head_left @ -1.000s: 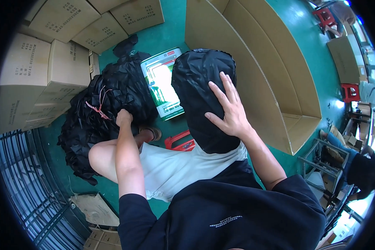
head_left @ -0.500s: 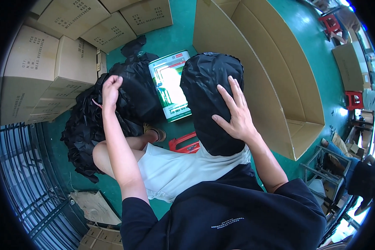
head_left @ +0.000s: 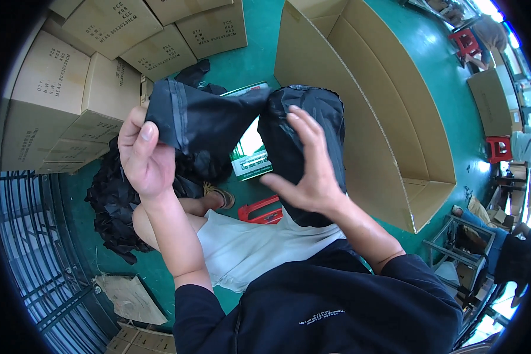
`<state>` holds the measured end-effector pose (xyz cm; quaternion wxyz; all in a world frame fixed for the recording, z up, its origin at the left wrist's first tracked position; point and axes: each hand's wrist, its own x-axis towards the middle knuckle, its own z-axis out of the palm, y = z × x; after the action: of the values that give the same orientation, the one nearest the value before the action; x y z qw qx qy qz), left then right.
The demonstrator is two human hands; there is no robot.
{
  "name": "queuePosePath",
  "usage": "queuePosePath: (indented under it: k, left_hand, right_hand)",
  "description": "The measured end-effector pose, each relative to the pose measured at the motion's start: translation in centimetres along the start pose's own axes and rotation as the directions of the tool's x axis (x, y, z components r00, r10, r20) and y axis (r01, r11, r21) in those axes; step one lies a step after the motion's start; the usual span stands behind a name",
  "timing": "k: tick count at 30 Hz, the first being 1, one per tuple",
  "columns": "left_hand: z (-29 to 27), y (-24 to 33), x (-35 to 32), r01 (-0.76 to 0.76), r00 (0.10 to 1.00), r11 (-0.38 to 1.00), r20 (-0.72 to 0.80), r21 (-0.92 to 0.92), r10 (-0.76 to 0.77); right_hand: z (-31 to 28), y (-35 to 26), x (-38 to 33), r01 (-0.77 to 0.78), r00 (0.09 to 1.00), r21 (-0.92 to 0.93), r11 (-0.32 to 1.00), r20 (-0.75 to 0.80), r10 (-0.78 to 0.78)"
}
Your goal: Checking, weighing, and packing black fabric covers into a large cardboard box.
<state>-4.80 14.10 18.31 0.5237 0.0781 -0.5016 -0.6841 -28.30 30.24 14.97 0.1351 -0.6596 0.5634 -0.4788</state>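
Left hand [head_left: 143, 154] pinched a black fabric pouch [head_left: 203, 127] raised at chest height, while the right hand [head_left: 308, 171], fingers spread, pressed a rolled black bundle [head_left: 301, 127] beside it; sleeving seemingly underway, requiring mouth alignment.

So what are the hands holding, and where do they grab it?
The left hand grips a flat black bag by its seamed end. The right hand lies against the side of a stuffed black bundle.
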Motion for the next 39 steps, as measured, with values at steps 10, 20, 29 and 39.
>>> queuePosePath:
  k: [10,20,29,39]
  left_hand:
    - [6.2,-2.0,-0.2,0.03,0.999,0.92,-0.042,0.39,-0.014]
    - [2.8,-2.9,0.7,0.305,0.853,0.78,0.208,0.546,-0.479]
    - [-0.2,-8.0,-1.6,0.479,0.851,0.803,0.038,0.354,-0.524]
    - [1.5,-7.7,-6.7,0.541,0.84,0.839,-0.001,0.066,-0.542]
  right_hand:
    - [5.7,-2.0,2.5,-0.516,0.836,0.655,0.552,0.245,0.49]
    - [-0.3,-1.0,2.9,-0.417,0.699,0.813,-0.407,0.573,0.428]
    - [-1.3,-1.9,4.9,0.07,0.942,0.532,0.844,0.243,-0.231]
    - [-0.3,-4.5,2.7,0.091,0.845,0.105,0.99,0.519,-0.133]
